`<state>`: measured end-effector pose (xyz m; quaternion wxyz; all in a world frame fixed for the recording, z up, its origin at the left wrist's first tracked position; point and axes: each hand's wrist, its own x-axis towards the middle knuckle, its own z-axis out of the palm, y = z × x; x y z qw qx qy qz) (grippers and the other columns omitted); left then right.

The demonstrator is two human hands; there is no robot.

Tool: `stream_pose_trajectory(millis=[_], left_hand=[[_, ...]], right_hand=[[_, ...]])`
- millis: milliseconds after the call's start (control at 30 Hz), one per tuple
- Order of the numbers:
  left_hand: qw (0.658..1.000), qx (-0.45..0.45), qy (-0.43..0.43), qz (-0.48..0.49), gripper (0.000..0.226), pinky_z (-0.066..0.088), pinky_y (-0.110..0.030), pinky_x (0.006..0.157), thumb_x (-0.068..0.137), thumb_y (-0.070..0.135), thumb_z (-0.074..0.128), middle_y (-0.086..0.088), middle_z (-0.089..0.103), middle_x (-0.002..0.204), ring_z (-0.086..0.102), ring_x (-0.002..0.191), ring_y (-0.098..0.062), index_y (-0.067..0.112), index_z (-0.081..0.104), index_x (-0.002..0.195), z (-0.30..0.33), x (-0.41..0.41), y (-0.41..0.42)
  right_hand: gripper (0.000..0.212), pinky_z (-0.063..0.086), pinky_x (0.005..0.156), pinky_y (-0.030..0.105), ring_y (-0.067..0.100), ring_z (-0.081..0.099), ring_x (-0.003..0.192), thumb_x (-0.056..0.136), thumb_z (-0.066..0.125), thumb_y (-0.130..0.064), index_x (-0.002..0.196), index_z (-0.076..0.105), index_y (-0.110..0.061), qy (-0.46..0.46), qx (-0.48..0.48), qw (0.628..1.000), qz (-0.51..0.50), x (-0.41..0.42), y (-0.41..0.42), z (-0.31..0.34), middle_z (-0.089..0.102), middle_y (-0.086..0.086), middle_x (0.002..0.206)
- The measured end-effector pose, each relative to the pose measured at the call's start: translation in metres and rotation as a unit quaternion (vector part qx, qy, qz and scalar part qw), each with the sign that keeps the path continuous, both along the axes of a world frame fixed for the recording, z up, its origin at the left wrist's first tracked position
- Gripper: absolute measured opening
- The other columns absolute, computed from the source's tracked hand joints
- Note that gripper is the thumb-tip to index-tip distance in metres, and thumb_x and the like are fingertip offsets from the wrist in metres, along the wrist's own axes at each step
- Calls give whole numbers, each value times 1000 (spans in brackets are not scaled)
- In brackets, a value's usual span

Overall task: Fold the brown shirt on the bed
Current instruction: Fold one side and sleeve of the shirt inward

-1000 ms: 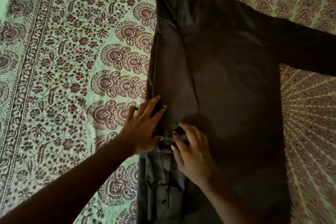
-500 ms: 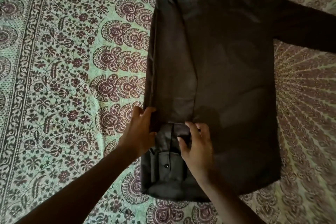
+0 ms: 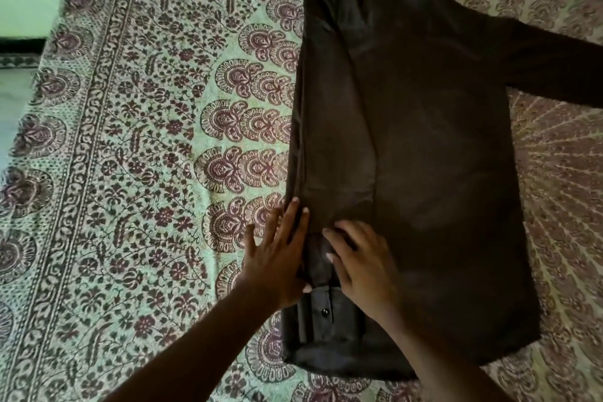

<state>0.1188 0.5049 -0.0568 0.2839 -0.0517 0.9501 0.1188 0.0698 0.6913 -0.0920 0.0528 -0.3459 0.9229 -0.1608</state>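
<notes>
The brown shirt (image 3: 424, 147) lies face down on the bed, collar at the far end. Its left side is folded inward, and the left sleeve runs down along that fold, its buttoned cuff (image 3: 321, 313) near the hem. The right sleeve (image 3: 554, 65) stretches out to the right, unfolded. My left hand (image 3: 277, 261) lies flat with fingers spread along the shirt's left folded edge. My right hand (image 3: 362, 264) presses on the folded sleeve just above the cuff, its fingers bent over the cloth.
A green bedsheet (image 3: 146, 157) with dark red floral and paisley print covers the bed. The bed's left edge (image 3: 39, 52) shows at the upper left, with a pale floor or wall beyond it.
My left hand has flattened out along the shirt's left edge, fingers now extended. My right hand stays on the folded sleeve. The view has shifted so the whole shirt shows.
</notes>
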Motion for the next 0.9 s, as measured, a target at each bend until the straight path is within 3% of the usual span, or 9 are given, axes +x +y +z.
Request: stream_pose_trajectory(millis=[100,267,433,600,733,900], left_hand=[[1000,-6,-4,16,145,-2,-72,116,69,68,77,9,-52,152,-35,149,-28,27,-35,151,-5,-4,-5],[1000,-7,-11,16,151,-7,-76,112,62,73,78,11,-53,151,-40,146,-28,29,-38,150,-9,-12,-10],[1000,11,-25,16,150,-10,-76,113,62,76,76,13,-54,150,-41,146,-27,33,-40,148,-10,-13,-16],[999,22,-30,18,153,-10,-77,111,59,74,80,16,-50,153,-40,146,-25,36,-38,148,-8,-13,-20],[999,18,-29,9,153,-7,-78,110,58,75,80,15,-47,155,-37,148,-26,35,-35,151,-11,-13,-22],[999,19,-30,11,141,3,-77,113,69,67,78,12,-47,156,-32,150,-30,30,-29,155,-4,-11,-15]], right_hand=[[40,51,97,41,27,49,130,99,58,-36,138,58,-25,23,30,997,64,-47,-3,-9,49,5,144],[48,51,95,48,32,48,127,100,52,-46,137,59,-17,55,72,996,12,-125,-20,-4,50,13,141],[52,44,107,46,29,41,140,102,46,-48,148,49,-25,56,109,968,220,-155,-37,-1,37,9,159],[57,45,103,54,38,38,139,101,49,-50,147,50,-17,39,116,991,55,-177,-45,-2,38,16,157],[63,35,117,48,34,32,149,103,46,-48,147,48,-3,62,90,978,176,-156,-50,3,37,17,159],[57,34,119,46,37,37,145,101,59,-37,138,56,5,12,7,996,87,-78,-7,9,43,21,154]])
